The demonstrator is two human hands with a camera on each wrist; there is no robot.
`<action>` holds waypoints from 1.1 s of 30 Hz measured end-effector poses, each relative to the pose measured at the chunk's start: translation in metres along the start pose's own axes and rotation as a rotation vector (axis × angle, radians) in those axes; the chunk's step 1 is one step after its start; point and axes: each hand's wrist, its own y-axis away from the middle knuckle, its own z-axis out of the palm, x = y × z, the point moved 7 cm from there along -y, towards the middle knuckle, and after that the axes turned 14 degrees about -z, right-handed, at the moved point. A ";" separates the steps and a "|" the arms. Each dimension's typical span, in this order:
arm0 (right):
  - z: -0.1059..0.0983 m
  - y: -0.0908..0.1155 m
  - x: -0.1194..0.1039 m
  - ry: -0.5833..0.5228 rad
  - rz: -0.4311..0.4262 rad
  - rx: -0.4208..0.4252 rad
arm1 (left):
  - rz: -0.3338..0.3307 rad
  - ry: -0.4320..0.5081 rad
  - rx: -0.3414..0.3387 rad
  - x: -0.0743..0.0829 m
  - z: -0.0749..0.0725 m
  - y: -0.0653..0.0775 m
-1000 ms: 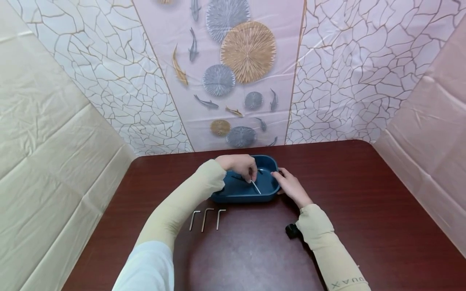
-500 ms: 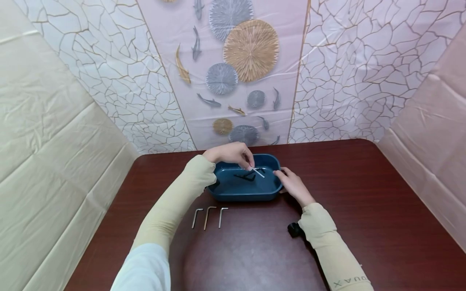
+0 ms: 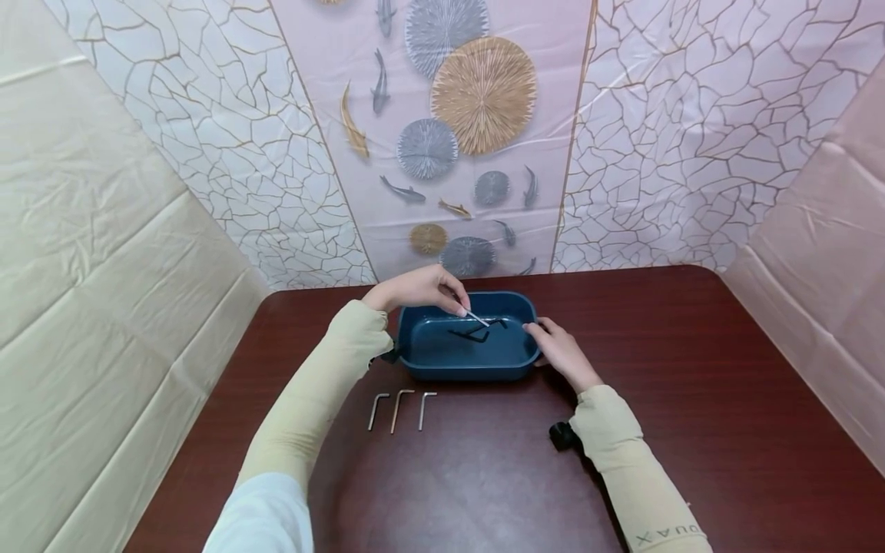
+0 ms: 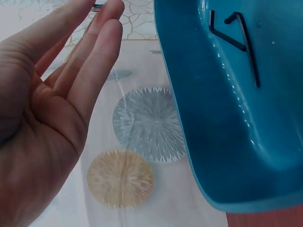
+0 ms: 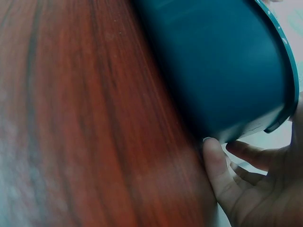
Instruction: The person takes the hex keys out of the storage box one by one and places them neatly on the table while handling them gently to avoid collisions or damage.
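Between thumb and fingertips, my left hand (image 3: 430,289) pinches a silver hex key (image 3: 478,319), which slants down over the blue tray (image 3: 470,373). Only a small bit of that key shows at the fingertips in the left wrist view. Two black hex keys (image 4: 251,56) lie on the tray floor, one end touching or crossing the other in this view. My right hand (image 3: 563,357) holds the tray's right end, thumb at the rim in the head view. From the right wrist, its thumb and fingers (image 5: 215,158) show against the tray's end wall.
In front of the tray, three metal hex keys (image 3: 399,412) lie in a row on the dark red wooden table (image 3: 484,468). A black wrist device (image 3: 562,436) sits at the right sleeve. Patterned cloth (image 3: 470,177) hangs behind the table's back edge.
My left hand has risen out of the tray and moved left, carrying the silver hex key up from the tray floor. The right hand keeps its hold on the tray's end.
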 end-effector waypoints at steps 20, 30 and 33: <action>0.002 -0.002 -0.002 0.002 -0.005 -0.023 | 0.002 0.121 0.080 -0.024 0.007 0.044; -0.001 -0.002 0.002 0.003 -0.002 -0.018 | 0.029 0.125 0.050 -0.025 0.024 0.053; -0.001 -0.002 0.002 0.009 0.000 -0.021 | 0.026 0.142 0.042 -0.026 0.029 0.056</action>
